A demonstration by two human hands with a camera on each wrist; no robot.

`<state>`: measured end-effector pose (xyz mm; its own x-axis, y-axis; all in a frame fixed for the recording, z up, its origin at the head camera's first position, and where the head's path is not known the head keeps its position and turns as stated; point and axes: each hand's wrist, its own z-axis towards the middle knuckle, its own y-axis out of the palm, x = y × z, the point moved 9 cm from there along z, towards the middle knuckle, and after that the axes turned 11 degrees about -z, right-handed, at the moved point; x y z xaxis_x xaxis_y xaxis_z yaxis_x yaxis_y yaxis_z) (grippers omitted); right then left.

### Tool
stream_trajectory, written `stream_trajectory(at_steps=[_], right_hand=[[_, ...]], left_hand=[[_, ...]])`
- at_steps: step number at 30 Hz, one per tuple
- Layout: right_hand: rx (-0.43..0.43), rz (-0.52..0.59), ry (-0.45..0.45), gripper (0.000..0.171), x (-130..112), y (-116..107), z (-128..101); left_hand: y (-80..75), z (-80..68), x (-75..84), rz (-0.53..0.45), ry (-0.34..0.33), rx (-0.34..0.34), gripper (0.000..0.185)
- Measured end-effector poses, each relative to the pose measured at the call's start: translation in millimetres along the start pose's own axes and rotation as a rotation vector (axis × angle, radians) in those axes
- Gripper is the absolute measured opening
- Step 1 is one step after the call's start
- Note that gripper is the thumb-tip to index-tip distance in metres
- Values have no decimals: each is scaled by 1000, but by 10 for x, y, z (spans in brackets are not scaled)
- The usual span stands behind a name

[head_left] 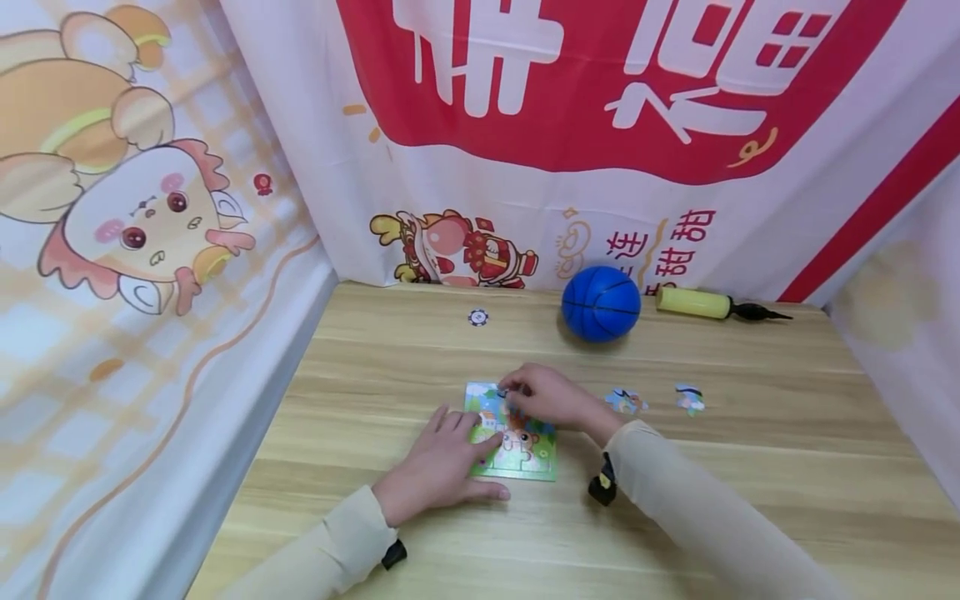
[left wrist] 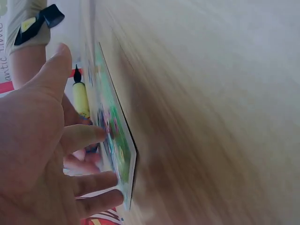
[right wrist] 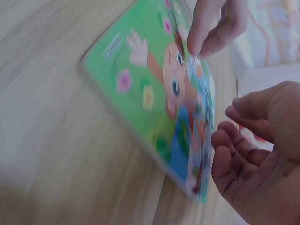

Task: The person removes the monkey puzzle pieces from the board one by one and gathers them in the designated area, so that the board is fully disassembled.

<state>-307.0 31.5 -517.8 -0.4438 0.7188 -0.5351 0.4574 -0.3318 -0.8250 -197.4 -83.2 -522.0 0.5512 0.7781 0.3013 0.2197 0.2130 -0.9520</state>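
Wood-grain worktop point(head_left: 420, 333) walled by cartoon-printed drapes. From the head: green cartoon jigsaw board point(head_left: 534, 467) flat beneath both hands. Left hand point(head_left: 442, 467) spread, fingers pressing its left edge. Right hand point(head_left: 547, 396) curled over the far edge. Two loose jigsaw pieces point(head_left: 626, 402) lying past the right wrist.

Left wrist: straight fingers point(left wrist: 86, 135) resting on the board point(left wrist: 119, 150).

Right wrist: fingers point(right wrist: 229, 154) bent at the board's rim point(right wrist: 140, 79); whether pinching a piece, cannot tell.

Probably seating a piece; next calls for aligning tabs, then pressing down.
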Motion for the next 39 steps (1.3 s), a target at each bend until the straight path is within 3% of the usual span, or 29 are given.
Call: stream_trajectory(at_steps=[6, 11, 20, 27, 39], right_hand=[[3, -106, -7, 28, -124, 117, 164], [18, -142, 16, 26, -148, 111, 186], [43, -332, -10, 26, -317, 147, 236], [72, -218, 95, 24, -276, 145, 282], [172, -15, 165, 9, -62, 177, 242]], left_hand=[[35, -12, 27, 0, 8, -2, 90], [52, 31, 17, 30, 3, 4, 92], [51, 22, 29, 76, 5, 7, 88], [23, 43, 43, 119, 1, -6, 86], [49, 32, 42, 97, 8, -41, 84]])
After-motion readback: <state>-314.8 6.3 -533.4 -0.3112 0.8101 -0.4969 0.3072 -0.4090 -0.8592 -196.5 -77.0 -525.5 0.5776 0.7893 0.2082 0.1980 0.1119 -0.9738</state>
